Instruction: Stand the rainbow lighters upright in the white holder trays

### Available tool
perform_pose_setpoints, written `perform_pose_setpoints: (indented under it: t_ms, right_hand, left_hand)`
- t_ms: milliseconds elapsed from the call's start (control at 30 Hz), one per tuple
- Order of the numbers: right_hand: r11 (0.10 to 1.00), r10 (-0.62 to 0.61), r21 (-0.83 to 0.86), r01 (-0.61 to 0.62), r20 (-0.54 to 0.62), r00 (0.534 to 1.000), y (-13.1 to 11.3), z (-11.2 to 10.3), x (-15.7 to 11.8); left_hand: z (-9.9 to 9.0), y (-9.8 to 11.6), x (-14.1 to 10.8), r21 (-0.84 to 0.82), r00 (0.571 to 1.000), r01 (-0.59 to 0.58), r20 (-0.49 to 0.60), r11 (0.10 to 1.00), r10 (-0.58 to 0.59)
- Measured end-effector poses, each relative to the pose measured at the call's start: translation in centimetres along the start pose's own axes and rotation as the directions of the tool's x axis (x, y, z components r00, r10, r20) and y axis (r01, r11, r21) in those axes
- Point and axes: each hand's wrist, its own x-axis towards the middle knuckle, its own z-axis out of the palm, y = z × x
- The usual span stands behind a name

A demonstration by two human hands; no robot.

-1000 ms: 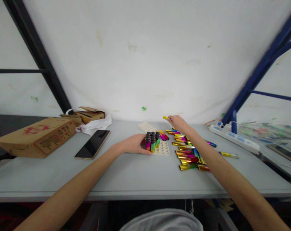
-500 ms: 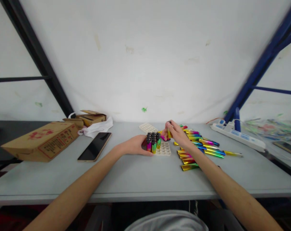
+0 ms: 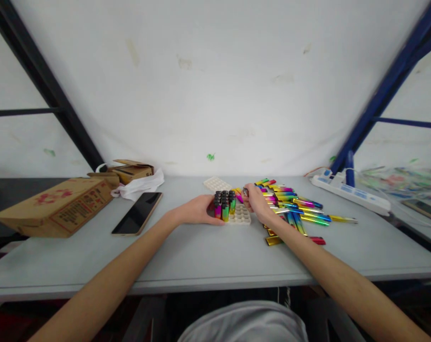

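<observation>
Several shiny rainbow-coloured lighters [image 3: 221, 209] with black tops stand upright together on the left part of a pale tray [image 3: 241, 216] with round pockets. My left hand [image 3: 200, 210] curves around the left side of this group, thumb in front and fingers behind. Over the tray's right edge, my right hand [image 3: 255, 202] is closed on a lighter [image 3: 245, 191], whose metal top shows at the fingertips; the rest of it is hidden. Loose metallic lighters [image 3: 290, 204] lie in a pile right of my right hand, partly under the forearm. A second pale tray [image 3: 216, 184] lies behind.
A black phone [image 3: 137, 213] lies left of my left hand, with a long cardboard box [image 3: 55, 206] farther left. An open carton [image 3: 132, 172] and a white plastic bag [image 3: 140, 186] sit behind the phone. A white power strip [image 3: 351, 194] runs along the right.
My right hand has turned palm down and moved slightly left and down, its fingers closing more. More loose lighters show beside the right forearm. The whole view has shifted slightly.
</observation>
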Motion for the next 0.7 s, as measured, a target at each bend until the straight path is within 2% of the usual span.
perform_pose_setpoints:
  t_ms: [167,367,500,700]
  right_hand:
    - [1.000,0.027,-0.013,-0.028,-0.065,0.997,-0.2,0.4,-0.6]
    - [0.999,-0.014,0.031,0.013,0.026,1.000,-0.5,0.1,-0.4]
    - [0.980,-0.196,-0.013,0.198,0.086,0.977,-1.1,-0.8,-0.8]
    - [0.847,-0.473,-0.226,0.481,0.092,0.876,-2.7,-1.8,-2.2]
  left_hand:
    - [0.0,0.2,0.0,-0.022,1.000,-0.006,-0.005,1.000,0.006]
    - [0.0,0.1,0.0,-0.035,1.000,0.006,0.002,0.999,-0.006]
    - [0.0,0.1,0.0,-0.046,1.000,-0.002,-0.004,0.999,0.002]
    - [0.1,0.1,0.0,-0.036,1.000,-0.010,0.005,0.999,0.010]
